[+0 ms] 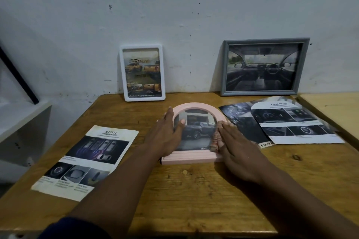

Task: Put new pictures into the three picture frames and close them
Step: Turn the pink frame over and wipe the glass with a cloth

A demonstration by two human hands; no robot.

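- Our left hand lay flat, fingers straight and together, on the left side of the pink arched frame, thumb on its picture.
- That frame lay face up on the worktop; we judged it light, rigid, its pane fragile, best gripped by the side rails.
- Our right hand rested flat, fingers extended, on the right rail.

Three frames are showing: a white frame, a grey frame and a pink frame (the arched one). Three printed sheets are lying flat: a Safety sheet, a dark sheet, an Advanced sheet. Two hands are showing: left hand, right hand.
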